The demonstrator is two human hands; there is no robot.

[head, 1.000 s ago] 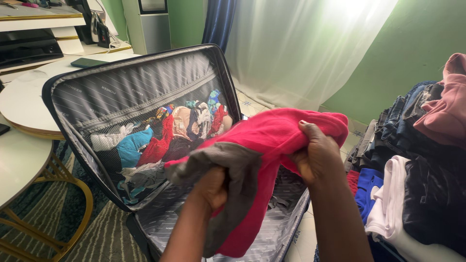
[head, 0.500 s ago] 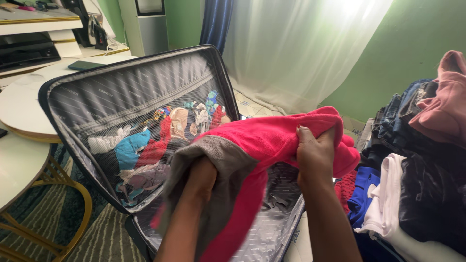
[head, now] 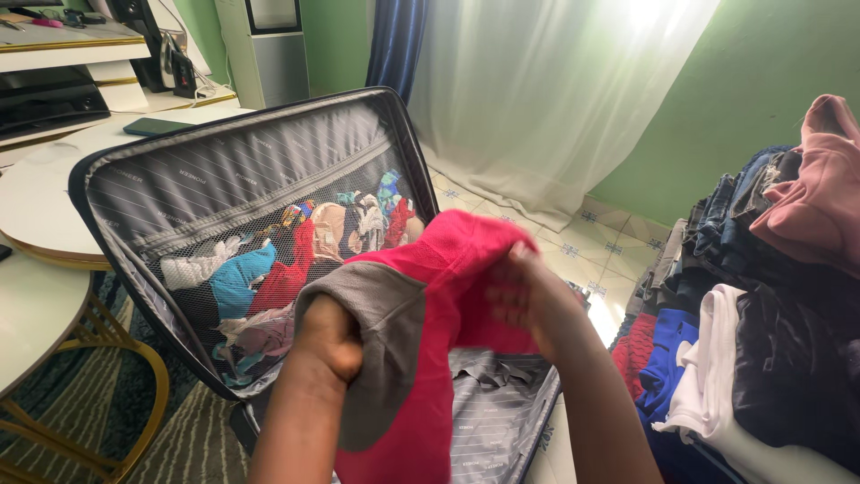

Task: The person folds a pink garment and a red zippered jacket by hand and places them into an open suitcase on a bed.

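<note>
— From the head camera, what have the hands got?

— Both are on a pink-red garment point(head: 448, 296) with a grey lining patch point(head: 381, 350), held up in front of the person. The left hand point(head: 330, 341) is closed in a fist around the grey edge of the cloth. The right hand point(head: 528, 300) is blurred; its fingers curl into the pink fabric near the top fold, so it grips the same garment, though how tightly I cannot tell.

— And where does that garment sit?

— In the air, above the lower half of an open suitcase point(head: 502, 430) whose striped grey lining shows beneath the hanging cloth. It does not rest in the case.

— The lid?

— The lid point(head: 224, 170) stands tilted up behind the hands. Its mesh pocket point(head: 269, 269) is stuffed with small pieces of clothing in white, blue, red and tan.

— Anything beside?

— To the right, a pile of folded clothes point(head: 761, 296): dark items, a blue one, a white one, a pink garment on top. To the left, a round white surface point(head: 36, 296) with gold legs. Behind, a sheer white curtain point(head: 546, 99) against a green wall.
</note>
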